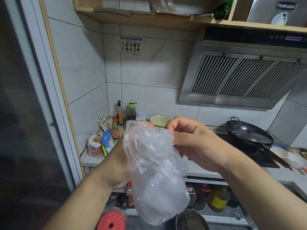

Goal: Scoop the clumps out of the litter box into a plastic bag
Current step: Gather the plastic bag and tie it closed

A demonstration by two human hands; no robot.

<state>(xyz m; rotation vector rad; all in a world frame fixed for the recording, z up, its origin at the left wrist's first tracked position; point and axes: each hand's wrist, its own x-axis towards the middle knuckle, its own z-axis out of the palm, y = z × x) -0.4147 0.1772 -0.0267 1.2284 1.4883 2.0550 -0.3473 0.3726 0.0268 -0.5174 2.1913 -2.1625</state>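
Hanging between two raised hands, one clear plastic bag (154, 166) is held in front of the table (93, 159), crumpled at the top and ballooning toward its lower end. Nothing can be seen inside it. The left hand (119, 163) is largely hidden behind the film, so how far its grip is closed cannot be told; only fingertips show at the bag's upper edge. The right hand (194, 143) is curled, and its fingers pinch the bunched top of the bag.

Below the hands, one red round lid (111, 220) and one dark round pot (191, 220) are seen at the bottom edge. Under the table, several bottles are lined on a lower shelf, among them a yellow oil jug (218, 198) holding yellowish liquid.

On the table's left corner, one jar (95, 146) of reddish contents, one blue packet (107, 141) and three sauce bottles (132, 112) are gathered. One pale bowl (159, 121) is set just behind the hands; its contents cannot be made out. To the right, one black wok (249, 136) under a lid is set on the hob, with two white bowls (279, 151) beside its handle. One range hood (240, 77) is mounted above.
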